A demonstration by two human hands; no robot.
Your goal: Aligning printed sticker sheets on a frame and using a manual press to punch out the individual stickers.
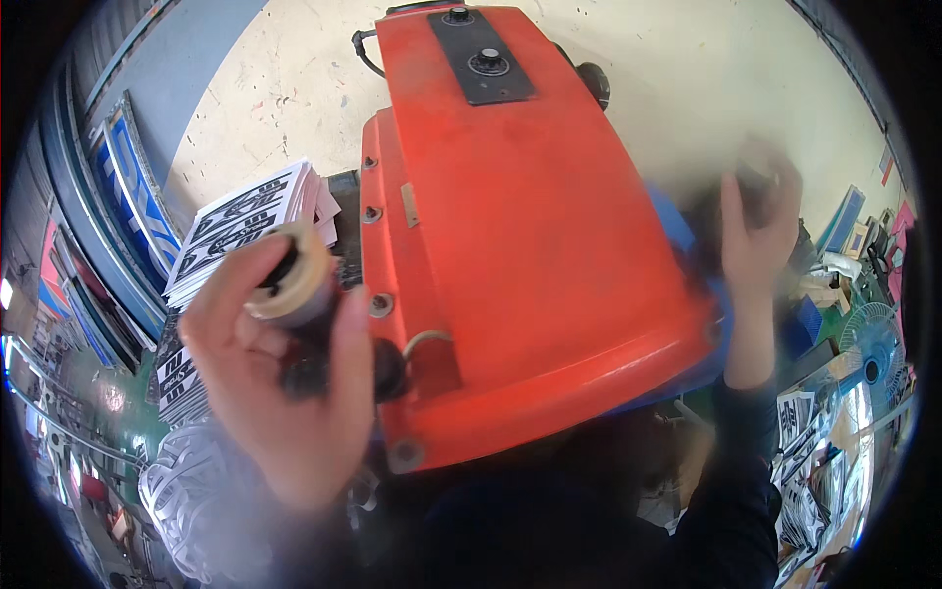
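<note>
A large red machine housing [530,221] fills the middle, with a black panel [482,55] bearing two knobs on its upper part. At the machine's left side, my left hand [272,368] is raised, fingers curled around a cream-coloured roll with a dark core [294,287]; whether it grips the roll is blurred. A dark round knob [386,370] stands just beside the left thumb. On the machine's far right, my right hand [762,221] is blurred, with something dark at its fingers that I cannot identify.
Stacked printed sheets [235,228] lie left of the machine, with more sheets [176,386] below. A heap of white strips [195,501] is at lower left. Blue material [670,217] shows along the machine's right side. A blue fan [872,361] and cluttered shelving stand at right.
</note>
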